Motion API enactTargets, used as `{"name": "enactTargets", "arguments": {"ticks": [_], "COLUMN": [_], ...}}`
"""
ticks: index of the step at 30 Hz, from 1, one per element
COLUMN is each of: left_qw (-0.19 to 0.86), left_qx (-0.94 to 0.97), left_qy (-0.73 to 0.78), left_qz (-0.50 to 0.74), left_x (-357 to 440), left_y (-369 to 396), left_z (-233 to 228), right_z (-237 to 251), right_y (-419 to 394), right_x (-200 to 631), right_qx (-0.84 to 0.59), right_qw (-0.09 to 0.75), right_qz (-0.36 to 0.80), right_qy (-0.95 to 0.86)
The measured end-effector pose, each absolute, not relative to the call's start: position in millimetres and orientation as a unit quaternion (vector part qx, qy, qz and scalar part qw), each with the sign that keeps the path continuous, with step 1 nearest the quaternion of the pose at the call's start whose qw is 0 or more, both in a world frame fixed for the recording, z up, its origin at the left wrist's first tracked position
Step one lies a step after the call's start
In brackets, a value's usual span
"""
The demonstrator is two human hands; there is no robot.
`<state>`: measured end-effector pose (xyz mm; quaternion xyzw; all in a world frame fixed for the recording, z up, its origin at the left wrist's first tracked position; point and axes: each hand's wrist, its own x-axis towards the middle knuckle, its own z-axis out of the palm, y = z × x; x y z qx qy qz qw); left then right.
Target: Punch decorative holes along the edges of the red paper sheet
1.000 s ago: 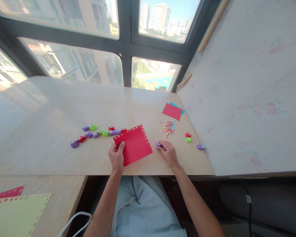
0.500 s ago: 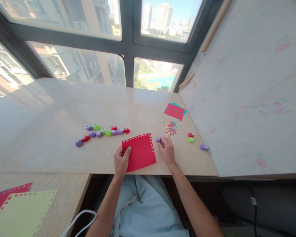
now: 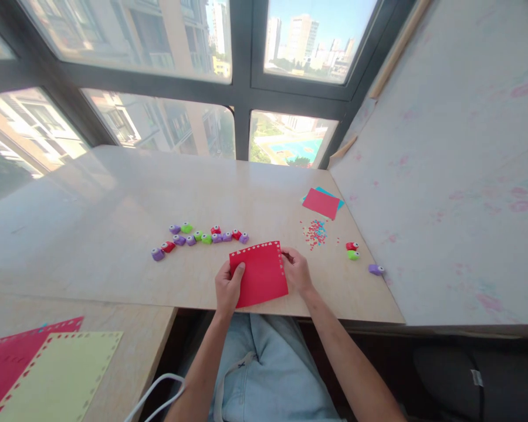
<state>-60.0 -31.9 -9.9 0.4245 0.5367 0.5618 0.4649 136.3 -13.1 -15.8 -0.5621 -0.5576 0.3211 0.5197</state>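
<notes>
Both hands grip the red sheet: left hand (image 3: 229, 285) pinches its near-left corner and right hand (image 3: 296, 273) its right edge, keeping the red sheet (image 3: 259, 274) flat on the tabletop (image 3: 114, 234).

Left hand (image 3: 229, 285), right hand (image 3: 297, 272) curled, gripping

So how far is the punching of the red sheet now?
Done: holes line the top and right edges of the red sheet. In hand: left hand and right hand hold it on the table. Left: the bottom and left edges look unpunched.
</notes>
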Motion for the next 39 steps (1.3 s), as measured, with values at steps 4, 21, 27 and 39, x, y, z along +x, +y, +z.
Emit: {"name": "enactTargets", "arguments": {"ticks": [4,21,27,39], "left_qw": [0.464,0.460,0.439,0.423], "left_qx": [0.431,0.441,0.451,0.464], "left_qy": [0.539,0.545,0.572,0.588], "left_qz": [0.556,0.545,0.526,0.510], "left_x": [-61,-60,-61,-59], "left_y": [-32,-32,-31,-31], "left_z": [-11,-9,-7,-6], "right_z": [-17,-18,-19,-13], "right_y": [-18,-71,-76,-67], "right_x": [148,277,302,303], "right_qx": [-0.582,-0.683,-0.754,-0.793], "right_qw": [0.530,0.525,0.506,0.431], "right_qz": [0.305,-0.078,-0.076,0.021], "right_qy": [-0.536,-0.502,-0.413,-0.430]}}
